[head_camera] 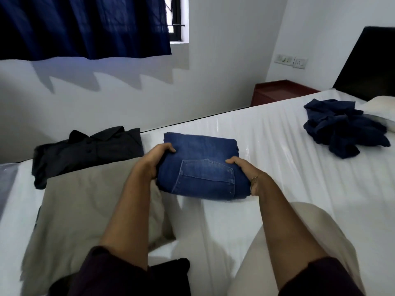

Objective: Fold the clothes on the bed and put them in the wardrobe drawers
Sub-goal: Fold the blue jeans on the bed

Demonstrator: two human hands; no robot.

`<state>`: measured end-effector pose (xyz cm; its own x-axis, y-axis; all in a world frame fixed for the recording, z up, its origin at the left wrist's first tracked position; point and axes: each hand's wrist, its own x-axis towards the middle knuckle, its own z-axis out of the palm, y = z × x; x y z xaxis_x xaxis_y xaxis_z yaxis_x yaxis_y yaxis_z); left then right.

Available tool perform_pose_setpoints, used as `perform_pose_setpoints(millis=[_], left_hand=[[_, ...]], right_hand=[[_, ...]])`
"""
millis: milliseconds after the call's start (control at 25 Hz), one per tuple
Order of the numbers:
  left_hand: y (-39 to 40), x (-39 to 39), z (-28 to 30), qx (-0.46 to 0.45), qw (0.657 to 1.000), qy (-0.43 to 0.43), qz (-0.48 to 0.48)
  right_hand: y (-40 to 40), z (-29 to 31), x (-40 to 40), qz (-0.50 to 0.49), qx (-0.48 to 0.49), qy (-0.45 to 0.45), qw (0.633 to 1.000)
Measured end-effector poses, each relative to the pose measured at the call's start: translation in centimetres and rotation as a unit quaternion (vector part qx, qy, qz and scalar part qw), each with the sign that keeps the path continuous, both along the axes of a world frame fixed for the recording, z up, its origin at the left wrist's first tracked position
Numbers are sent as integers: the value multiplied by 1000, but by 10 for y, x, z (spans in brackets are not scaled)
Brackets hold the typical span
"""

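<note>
Folded jeans (203, 165) on bed (277, 159), left hand (149, 163) and right hand (250, 174) clamped on sides. Dark shirt (85, 150) folded beside; navy garment (342, 129) still crumpled. Wardrobe unseen; nothing stowed, judging.

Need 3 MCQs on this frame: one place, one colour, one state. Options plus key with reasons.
1. Where is the crumpled navy garment?
A. On the bed, near the headboard
B. On the nightstand
C. On the floor

2. What colour is the curtain?
A. White
B. Dark blue
C. Red

3. What state are the jeans in?
A. Spread flat, unfolded
B. Hanging up
C. Folded into a compact bundle, gripped at both sides

Key:
1 A, it lies on the white sheet by the pillow.
2 B, dark blue cloth hangs over the window.
3 C, the left hand and right hand hold its sides, pocket up.
</note>
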<state>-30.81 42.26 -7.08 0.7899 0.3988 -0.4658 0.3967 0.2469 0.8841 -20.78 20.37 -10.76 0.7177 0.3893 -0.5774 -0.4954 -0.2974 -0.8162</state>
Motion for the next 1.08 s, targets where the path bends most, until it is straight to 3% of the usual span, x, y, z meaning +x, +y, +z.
perform_pose_setpoints(millis=[200, 440, 640, 760, 840, 880, 960, 1000, 1080], left_hand=[[40, -68, 42, 88, 994, -26, 52], [93, -163, 19, 122, 962, 5, 245], [98, -188, -40, 79, 963, 81, 245], [109, -180, -43, 131, 959, 89, 237], [112, -174, -42, 211, 951, 115, 196], [113, -173, -43, 285, 934, 149, 156], [106, -172, -41, 485, 846, 201, 94], [102, -168, -42, 559, 804, 179, 89], [98, -158, -50, 608, 777, 146, 75]], right_hand=[[35, 19, -49, 112, 103, -59, 987], [118, 16, -100, 202, 71, -110, 971], [145, -41, -123, 173, 12, -115, 978], [149, -46, -119, 163, 18, -125, 979], [147, -46, -121, 166, 23, -119, 979], [145, -46, -122, 170, 23, -121, 978], [144, -47, -124, 178, 24, -133, 975], [143, -47, -124, 175, 26, -141, 974], [143, -47, -124, 172, 33, -158, 972]])
